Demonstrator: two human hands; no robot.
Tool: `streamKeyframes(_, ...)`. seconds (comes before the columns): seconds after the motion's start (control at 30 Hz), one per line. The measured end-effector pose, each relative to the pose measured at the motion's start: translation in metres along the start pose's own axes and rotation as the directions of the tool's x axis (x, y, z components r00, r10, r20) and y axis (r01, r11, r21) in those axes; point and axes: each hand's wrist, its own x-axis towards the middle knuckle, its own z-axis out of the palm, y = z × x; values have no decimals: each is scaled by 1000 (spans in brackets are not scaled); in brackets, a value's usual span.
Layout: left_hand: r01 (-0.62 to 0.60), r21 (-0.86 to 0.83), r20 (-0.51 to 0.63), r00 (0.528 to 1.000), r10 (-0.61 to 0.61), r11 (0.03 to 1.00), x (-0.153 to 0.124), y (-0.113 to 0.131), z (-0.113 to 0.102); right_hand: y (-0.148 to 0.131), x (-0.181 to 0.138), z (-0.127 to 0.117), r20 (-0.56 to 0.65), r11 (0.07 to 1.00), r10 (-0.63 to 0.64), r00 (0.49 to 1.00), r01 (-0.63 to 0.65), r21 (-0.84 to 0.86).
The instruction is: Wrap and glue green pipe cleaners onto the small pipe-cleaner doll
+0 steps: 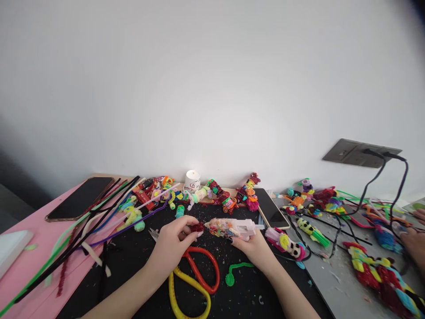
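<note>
In my left hand (179,235), thumb and fingers pinch a small dark red tinsel pipe cleaner piece (198,227). My right hand (250,246) is closed around the handle of a pale pink glue gun (241,227), whose nozzle end is crusted with coloured fluff and points left at the red piece. I cannot tell whether nozzle and piece touch. Below my hands lie scissors (212,270) with one red and one yellow handle loop, blades partly hidden behind my left hand. A green pipe cleaner with a coiled end (229,278) rests on the black mat (239,303).
Several pipe cleaner figures (229,201) line the wall beside a paper cup (192,180). Loose pipe cleaners (83,226) and a phone (79,198) lie left, another phone (270,208) right. Black cords run from a wall socket (361,153). Another person's hand (413,243) is at far right.
</note>
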Motion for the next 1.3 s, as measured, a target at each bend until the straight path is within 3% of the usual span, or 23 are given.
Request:
streamKeyframes(0.47,23,7,-15,1000,-23,1000,0,2,-1,1,0,-1,-73,999,10,997,-13,-42)
streamKeyframes(0.73,9,2,1,1000,-9,1000,0,3,0,1,-1,-1,-21,1000,12,1000,-13,-8)
streamKeyframes(1.3,32,0,33,999,-32,999,-1,4,-1,-3,-2,-1,-26,999,25,999,-25,-29)
